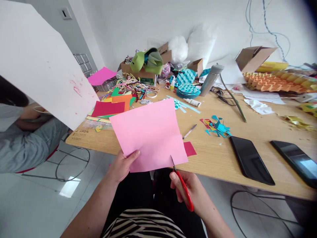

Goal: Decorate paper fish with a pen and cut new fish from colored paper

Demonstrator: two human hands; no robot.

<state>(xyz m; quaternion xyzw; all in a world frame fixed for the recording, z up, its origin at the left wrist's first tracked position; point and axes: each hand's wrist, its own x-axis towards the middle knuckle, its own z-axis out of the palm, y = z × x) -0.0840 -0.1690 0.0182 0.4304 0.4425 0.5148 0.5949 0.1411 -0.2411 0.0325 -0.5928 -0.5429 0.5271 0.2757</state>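
My left hand (123, 164) pinches the lower left corner of a pink paper sheet (149, 133) and holds it up over the near edge of the wooden table (218, 158). My right hand (190, 191) is closed around red-handled scissors (184, 188). Their blades touch the sheet's bottom edge. A small dark pink paper scrap (190, 148) lies on the table just right of the sheet.
Two dark phones (251, 160) (296, 160) lie at the right. A pen (189, 131), cut paper bits (218, 126), coloured sheets (111, 107), a bottle (211, 79) and cardboard boxes (146, 67) crowd the back. At the left a seated person (22, 138) holds a large white sheet (42, 62).
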